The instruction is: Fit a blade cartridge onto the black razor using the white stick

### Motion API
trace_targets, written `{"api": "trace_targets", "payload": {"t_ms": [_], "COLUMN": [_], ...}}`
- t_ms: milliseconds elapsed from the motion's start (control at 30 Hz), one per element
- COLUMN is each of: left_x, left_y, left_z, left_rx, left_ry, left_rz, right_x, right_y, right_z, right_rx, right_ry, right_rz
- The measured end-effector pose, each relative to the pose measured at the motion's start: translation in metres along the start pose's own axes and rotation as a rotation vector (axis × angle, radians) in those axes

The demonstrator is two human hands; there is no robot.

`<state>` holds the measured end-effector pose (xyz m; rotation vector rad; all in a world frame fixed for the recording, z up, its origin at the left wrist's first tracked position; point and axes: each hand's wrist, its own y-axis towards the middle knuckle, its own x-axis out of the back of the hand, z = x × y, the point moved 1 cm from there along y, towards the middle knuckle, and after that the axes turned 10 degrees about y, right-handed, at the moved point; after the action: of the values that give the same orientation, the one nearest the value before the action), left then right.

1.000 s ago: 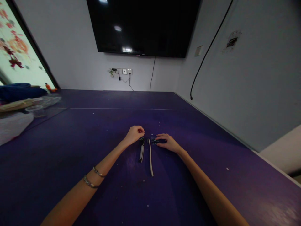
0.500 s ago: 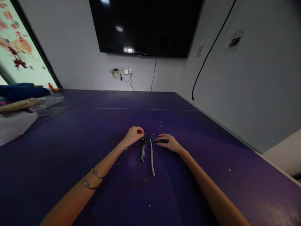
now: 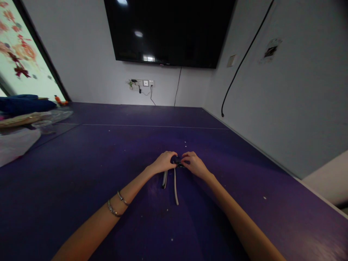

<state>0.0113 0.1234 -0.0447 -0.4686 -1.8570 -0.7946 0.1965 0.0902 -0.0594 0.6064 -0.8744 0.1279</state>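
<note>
Now, centre frame, our left hand (image 3: pixel 164 162) and right hand (image 3: pixel 194 164) pinch small dark piece (image 3: pixel 178 163); we should brace left, work right lightly.

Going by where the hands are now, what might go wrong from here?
1. The small dark item sits between the fingertips of the left hand and right hand; it could slip, though the exact grip is unclear.
2. The pale curved strip has its far end close to the left fingertips, so it may get nudged.
3. The dark-edged pale piece is partly hidden by the left hand, which might knock it.
</note>
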Motion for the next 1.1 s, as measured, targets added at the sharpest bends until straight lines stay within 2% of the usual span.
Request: {"api": "trace_targets", "payload": {"t_ms": [100,233,667,1100], "left_x": [-0.008,-0.012,-0.013,-0.013], "left_y": [0.005,0.006,0.006,0.004], "left_z": [-0.005,-0.009,-0.01,-0.01], "left_rx": [-0.046,-0.038,0.002,0.011], "left_ry": [0.058,0.1,0.091,0.058], "left_rz": [0.061,0.103,0.1,0.096], "right_x": [-0.002,-0.002,-0.005,-0.004], "right_y": [0.0,0.0,0.0,-0.001], "right_z": [-0.001,0.0,0.007,0.007], "right_rx": [0.016,0.045,0.082,0.108], "right_ry": [-0.015,-0.019,-0.095,-0.074], "right_rz": [0.007,0.006,0.0,0.004]}}
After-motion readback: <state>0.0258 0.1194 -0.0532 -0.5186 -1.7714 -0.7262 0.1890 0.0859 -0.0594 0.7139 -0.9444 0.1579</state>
